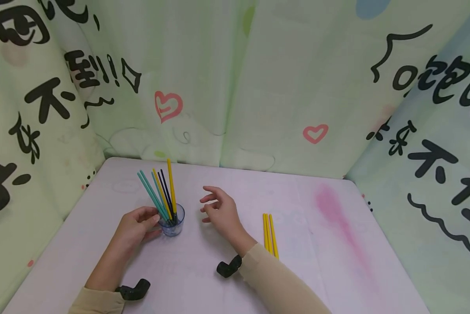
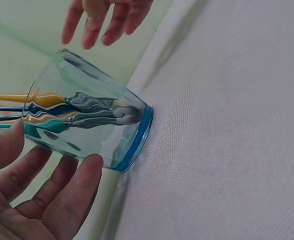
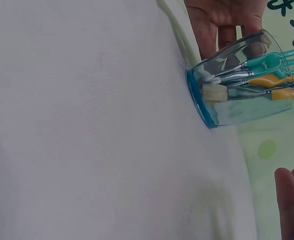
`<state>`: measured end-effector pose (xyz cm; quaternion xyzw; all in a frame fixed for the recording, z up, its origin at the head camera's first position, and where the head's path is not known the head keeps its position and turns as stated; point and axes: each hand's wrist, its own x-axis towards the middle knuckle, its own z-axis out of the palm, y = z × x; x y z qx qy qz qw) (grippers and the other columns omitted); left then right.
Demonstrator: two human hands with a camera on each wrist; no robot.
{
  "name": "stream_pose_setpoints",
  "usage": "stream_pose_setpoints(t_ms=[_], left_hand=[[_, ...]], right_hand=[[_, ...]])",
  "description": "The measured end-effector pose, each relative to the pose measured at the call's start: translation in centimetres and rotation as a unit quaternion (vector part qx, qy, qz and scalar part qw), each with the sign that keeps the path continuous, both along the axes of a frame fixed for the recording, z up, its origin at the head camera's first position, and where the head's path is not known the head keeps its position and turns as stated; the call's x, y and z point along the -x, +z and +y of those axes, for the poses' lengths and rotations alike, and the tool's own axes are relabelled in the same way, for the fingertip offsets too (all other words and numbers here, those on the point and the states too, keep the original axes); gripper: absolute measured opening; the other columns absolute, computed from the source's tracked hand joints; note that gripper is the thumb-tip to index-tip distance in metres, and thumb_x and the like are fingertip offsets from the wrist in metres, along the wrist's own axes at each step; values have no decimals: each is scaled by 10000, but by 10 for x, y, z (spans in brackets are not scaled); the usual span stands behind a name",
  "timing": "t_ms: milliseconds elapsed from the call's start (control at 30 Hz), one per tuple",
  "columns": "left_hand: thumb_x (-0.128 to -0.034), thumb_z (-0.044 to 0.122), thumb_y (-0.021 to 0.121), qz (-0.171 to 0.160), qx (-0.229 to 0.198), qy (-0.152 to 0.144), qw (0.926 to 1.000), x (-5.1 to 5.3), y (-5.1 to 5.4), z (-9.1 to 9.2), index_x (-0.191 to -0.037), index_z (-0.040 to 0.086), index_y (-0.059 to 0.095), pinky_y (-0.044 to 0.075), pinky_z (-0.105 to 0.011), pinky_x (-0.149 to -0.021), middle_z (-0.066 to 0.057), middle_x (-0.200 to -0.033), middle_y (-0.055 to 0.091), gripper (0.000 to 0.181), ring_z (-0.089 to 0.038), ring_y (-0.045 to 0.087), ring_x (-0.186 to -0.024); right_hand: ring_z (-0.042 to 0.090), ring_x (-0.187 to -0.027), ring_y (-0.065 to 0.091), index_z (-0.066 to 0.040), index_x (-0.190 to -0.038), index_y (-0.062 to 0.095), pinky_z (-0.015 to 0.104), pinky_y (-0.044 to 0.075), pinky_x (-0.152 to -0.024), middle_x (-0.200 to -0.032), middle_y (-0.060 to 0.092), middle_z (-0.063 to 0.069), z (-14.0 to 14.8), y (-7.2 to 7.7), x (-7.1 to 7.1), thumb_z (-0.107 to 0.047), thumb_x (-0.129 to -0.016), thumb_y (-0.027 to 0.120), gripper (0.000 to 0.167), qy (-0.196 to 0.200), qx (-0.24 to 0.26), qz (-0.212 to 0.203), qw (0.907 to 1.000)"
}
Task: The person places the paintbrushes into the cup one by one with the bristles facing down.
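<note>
A clear cup (image 1: 176,230) with a blue base stands upright on the table, left of centre. It holds several paintbrushes (image 2: 89,107), bristles down, their teal, yellow and dark blue handles leaning out over the rim. My left hand (image 1: 136,226) holds the cup from its left side; in the left wrist view the thumb is at the rim and the fingertips lie against the wall. To the right of the cup, apart from it, my right hand (image 1: 224,214) hovers with loosely bent fingers and nothing in them.
Several yellow sticks (image 1: 270,233), like the brush handles, lie on the table (image 1: 313,266) right of the right forearm, which hides their near ends. Printed curtains (image 1: 235,87) enclose the table's back and sides. Each wrist wears a black mount (image 1: 134,290).
</note>
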<state>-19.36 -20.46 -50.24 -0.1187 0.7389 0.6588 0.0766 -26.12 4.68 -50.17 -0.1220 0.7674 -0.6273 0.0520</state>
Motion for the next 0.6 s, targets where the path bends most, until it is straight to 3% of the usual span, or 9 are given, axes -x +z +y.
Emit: stream_pose_setpoints(t_ms=[600], left_hand=[[-1091,112,616,-31,55,31,10000,0,-2,0,-1451,-76,565,685,-355,-927,-241,-1354,623,409,-142,693,-1054]], right_hand=[[413,-961,758,-240,-1487,613,384,701,-640,-1207,716,154,51,5,-18,33,-985,606,571,-335,-399,-375,9979]])
